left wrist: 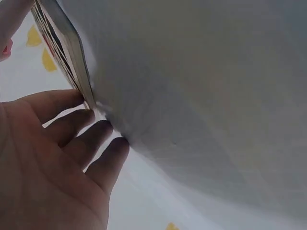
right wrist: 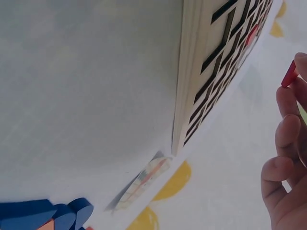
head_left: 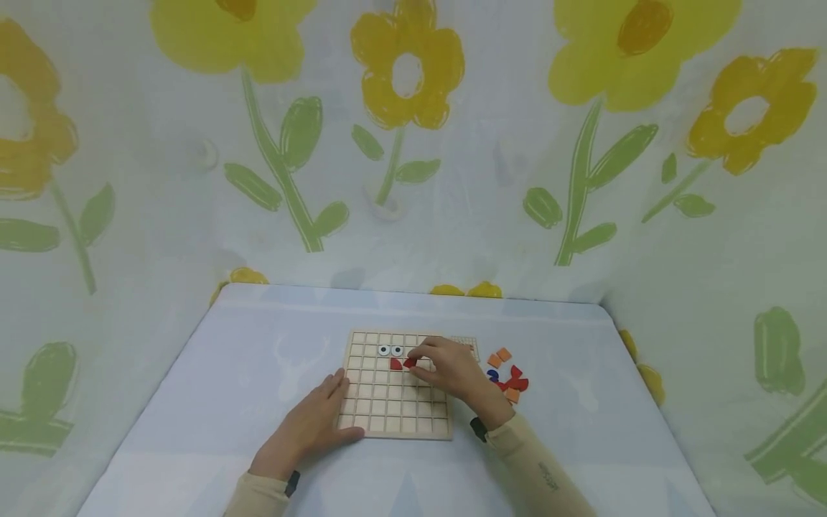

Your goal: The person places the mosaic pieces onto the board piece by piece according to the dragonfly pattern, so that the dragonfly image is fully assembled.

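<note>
A square wooden grid board [head_left: 381, 410] lies on the table. Two round eye tiles [head_left: 390, 350] sit in neighbouring cells of an upper row, and a red quarter-round tile [head_left: 396, 365] fills a cell just beneath. Between thumb and fingertips my right hand [head_left: 446, 365] pinches another red tile [right wrist: 289, 74], held over the board to the right of the placed one. My left hand [head_left: 316, 418] rests along the board's left edge, fingers extended and thumb by the near corner. In the left wrist view, its fingertips touch the board's side [left wrist: 79, 67].
Right of the board lies a loose group of tiles: orange squares [head_left: 504, 354], red pieces [head_left: 519, 383] and blue pieces [right wrist: 64, 213]. A small printed grid card [head_left: 466, 340] lies at the board's upper right, partly behind the right hand. A flower-patterned wall [head_left: 452, 215] stands behind the table.
</note>
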Demonstrator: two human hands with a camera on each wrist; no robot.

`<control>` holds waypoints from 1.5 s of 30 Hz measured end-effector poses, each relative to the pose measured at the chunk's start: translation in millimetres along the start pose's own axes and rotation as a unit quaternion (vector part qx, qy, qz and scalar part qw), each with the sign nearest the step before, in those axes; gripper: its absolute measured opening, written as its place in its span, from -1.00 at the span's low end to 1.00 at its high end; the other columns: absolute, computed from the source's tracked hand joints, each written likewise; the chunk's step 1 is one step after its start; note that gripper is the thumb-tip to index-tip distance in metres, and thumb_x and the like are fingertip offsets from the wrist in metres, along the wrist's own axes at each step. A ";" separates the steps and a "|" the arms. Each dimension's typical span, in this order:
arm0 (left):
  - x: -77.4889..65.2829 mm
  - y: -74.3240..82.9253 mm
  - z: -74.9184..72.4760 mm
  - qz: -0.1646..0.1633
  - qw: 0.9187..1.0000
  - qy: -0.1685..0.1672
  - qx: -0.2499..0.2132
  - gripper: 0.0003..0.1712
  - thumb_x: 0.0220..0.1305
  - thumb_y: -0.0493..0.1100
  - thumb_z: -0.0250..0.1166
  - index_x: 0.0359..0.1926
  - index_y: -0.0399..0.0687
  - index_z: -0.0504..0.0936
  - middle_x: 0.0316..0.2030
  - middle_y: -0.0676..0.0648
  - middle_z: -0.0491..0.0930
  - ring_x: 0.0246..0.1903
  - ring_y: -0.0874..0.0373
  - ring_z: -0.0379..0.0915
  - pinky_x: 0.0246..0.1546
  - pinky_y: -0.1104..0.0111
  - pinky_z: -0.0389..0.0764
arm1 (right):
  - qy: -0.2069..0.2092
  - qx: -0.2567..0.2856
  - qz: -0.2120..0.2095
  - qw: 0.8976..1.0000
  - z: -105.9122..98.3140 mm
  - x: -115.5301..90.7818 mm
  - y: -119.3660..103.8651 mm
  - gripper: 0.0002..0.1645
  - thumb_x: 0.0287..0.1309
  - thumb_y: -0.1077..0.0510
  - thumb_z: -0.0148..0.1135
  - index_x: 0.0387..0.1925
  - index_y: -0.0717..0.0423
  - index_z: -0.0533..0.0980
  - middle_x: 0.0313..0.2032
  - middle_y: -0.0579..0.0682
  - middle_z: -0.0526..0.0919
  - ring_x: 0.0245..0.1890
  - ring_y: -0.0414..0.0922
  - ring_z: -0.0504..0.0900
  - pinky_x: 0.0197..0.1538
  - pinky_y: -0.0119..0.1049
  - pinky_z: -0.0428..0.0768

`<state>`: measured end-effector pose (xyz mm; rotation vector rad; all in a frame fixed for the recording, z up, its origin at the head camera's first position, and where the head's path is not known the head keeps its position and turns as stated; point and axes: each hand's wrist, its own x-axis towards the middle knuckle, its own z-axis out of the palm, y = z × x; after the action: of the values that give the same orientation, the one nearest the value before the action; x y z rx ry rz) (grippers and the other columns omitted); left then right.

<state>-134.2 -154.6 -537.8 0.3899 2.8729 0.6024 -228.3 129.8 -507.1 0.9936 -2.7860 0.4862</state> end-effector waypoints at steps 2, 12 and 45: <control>-1.1 -0.3 -0.5 0.004 1.000 0.005 -0.003 0.20 0.11 0.36 0.45 0.51 -0.31 0.21 0.57 -0.19 0.03 0.51 -0.19 0.01 0.47 0.01 0.22 | 0.006 -0.004 -0.001 1.000 0.9 2.1 -1.4 -0.68 0.16 -0.11 0.50 -0.05 -0.19 0.73 -0.10 -0.21 0.71 -0.16 -0.25 0.64 -0.14 -0.44 0.69; -5.7 -1.2 -7.1 -0.008 0.999 -0.011 -0.042 0.16 0.13 0.36 0.43 0.55 -0.15 0.21 0.58 -0.05 0.02 0.53 -0.14 -0.04 0.47 -0.04 0.21 | 0.004 -0.008 0.000 1.000 3.6 17.5 -7.6 -0.69 0.19 -0.12 0.46 -0.04 -0.19 0.73 -0.11 -0.22 0.71 -0.17 -0.26 0.62 -0.13 -0.42 0.68; -4.0 -1.5 -7.0 0.006 0.999 -0.015 -0.049 0.18 0.10 0.35 0.44 0.54 -0.20 0.21 0.57 -0.11 0.04 0.52 -0.18 -0.01 0.47 -0.03 0.20 | -0.096 -0.015 0.004 0.995 36.3 53.7 -24.9 -0.79 0.27 -0.08 0.40 -0.10 -0.18 0.76 -0.27 -0.26 0.62 -0.37 -0.34 0.49 -0.30 -0.48 0.54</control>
<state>-132.3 -159.7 -531.6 0.3992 2.8006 0.7299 -254.9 67.4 -522.0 1.0765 -2.9559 0.3662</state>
